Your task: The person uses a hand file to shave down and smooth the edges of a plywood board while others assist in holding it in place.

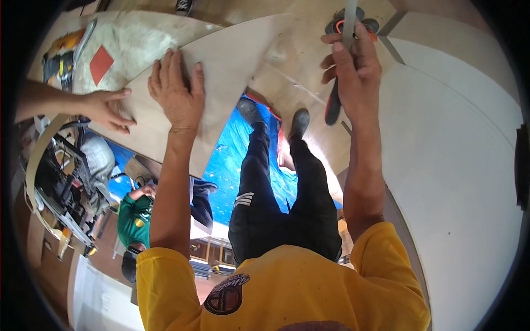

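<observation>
My left hand [174, 96] lies palm-down with fingers stretched on a large pale plywood board [221, 66]. My right hand [353, 77] is raised at the upper right, fingers wrapped round a long tool with a flat pale upper length [349, 16] and a black-and-red handle [332, 107]; whether this is one piece is partly hidden. Behind the tool is a dark object with orange parts [370, 25], too hidden to name. A co-worker's hand [110, 110] rests at the board's left edge, near my left hand.
A blue sheet [223, 157] lies around my feet. A white panel [447, 165] fills the right side. At the left are piled tools and frames [61, 176], a red diamond-shaped piece [101, 64], and a person in green [132, 220] low down.
</observation>
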`<state>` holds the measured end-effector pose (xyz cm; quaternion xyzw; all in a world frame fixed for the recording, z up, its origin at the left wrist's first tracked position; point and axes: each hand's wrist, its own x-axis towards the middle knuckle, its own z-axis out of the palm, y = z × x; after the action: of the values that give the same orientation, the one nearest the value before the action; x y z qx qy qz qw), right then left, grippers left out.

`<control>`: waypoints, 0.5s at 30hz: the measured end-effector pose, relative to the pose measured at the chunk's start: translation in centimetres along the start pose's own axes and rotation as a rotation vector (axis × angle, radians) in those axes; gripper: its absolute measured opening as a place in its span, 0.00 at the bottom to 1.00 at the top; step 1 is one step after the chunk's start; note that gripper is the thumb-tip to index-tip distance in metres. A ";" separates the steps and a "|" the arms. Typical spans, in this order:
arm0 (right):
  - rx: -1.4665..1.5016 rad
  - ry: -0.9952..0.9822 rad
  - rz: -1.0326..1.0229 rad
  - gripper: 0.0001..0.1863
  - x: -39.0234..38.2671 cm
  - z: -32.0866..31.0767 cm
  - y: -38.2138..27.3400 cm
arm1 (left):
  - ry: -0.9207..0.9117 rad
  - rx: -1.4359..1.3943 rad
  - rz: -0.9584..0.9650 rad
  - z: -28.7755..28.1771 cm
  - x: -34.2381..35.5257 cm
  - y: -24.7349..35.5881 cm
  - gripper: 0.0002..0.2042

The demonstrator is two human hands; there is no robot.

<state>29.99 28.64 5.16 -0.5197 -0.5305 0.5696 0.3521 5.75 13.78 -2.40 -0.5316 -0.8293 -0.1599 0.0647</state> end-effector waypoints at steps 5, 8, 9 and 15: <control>-0.043 -0.176 0.208 0.31 -6.2 -2.9 6.0 | -0.103 -0.295 0.135 0.4 4.4 4.1 0.19; -0.026 -0.173 0.149 0.30 -7.2 -2.3 8.1 | -0.257 -0.515 0.114 1.7 8.0 9.1 0.17; 0.019 -0.182 0.159 0.30 -6.7 -2.1 8.3 | -0.316 -0.596 0.060 1.7 9.2 11.9 0.16; -0.009 -0.234 0.014 0.25 -4.8 -1.8 9.8 | -0.178 -0.798 -0.079 6.7 10.3 12.6 0.26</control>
<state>34.20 22.62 -3.06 -0.4551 -0.5669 0.6265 0.2811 13.18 29.69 -3.39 -0.4942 -0.7244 -0.4248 -0.2247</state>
